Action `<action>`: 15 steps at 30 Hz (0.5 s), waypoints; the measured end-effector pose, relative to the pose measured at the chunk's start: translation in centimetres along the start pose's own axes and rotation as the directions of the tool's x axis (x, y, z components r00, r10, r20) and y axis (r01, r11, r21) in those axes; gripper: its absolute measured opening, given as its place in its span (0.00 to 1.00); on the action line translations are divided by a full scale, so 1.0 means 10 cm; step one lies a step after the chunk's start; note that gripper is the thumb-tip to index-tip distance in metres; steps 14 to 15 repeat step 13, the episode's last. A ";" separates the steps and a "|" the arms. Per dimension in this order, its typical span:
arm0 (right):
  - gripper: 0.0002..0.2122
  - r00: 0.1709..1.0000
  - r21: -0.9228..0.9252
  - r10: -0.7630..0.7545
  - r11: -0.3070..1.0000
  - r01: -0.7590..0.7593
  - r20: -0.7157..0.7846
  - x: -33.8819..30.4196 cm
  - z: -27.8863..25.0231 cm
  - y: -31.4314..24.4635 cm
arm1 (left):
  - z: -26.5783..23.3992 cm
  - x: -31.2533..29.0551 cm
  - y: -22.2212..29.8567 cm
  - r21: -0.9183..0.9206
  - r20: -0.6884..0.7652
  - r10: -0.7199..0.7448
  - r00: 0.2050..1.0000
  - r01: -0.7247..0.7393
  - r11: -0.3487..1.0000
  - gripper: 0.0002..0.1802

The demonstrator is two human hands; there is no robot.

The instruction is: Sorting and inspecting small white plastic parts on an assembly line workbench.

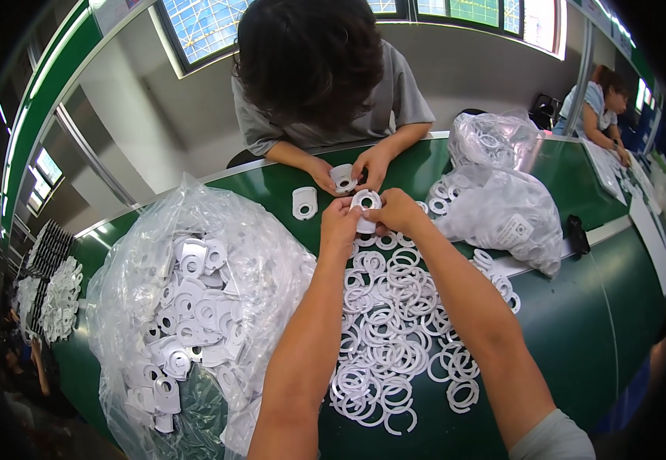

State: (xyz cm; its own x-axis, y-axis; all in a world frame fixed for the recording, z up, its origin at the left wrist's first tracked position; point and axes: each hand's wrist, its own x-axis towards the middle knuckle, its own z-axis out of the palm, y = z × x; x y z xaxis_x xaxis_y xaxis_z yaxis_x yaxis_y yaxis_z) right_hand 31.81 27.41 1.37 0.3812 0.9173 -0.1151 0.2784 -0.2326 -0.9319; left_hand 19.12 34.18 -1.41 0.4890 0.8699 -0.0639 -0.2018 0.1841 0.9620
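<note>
Both my hands grip one white plastic plate with a round hole (365, 225), held above the far edge of a heap of white rings (402, 349). My left hand (338, 224) is closed on its left side. On its right side, my right hand (396, 211) pinches it, with the fingertips partly hidden. A similar white plate (304, 193) lies on the table to the left of my hands. Just beyond them, a co-worker's hands (375, 165) hold another white holed part (340, 173).
A large open clear bag (126, 261) full of white plates (187, 303) stands left on the green table (570, 330). Right are bags of white parts (494, 207) and a small black object (578, 234). Stacked parts (60, 299) stand far left. Another person (597, 111) sits far right.
</note>
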 end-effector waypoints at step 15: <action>0.25 0.949 0.570 0.095 0.779 -0.259 0.302 0.22 -0.09 0.08 | -0.21 0.12 -0.01 -0.279 -0.023 -0.094 0.995 0.084 0.957 0.16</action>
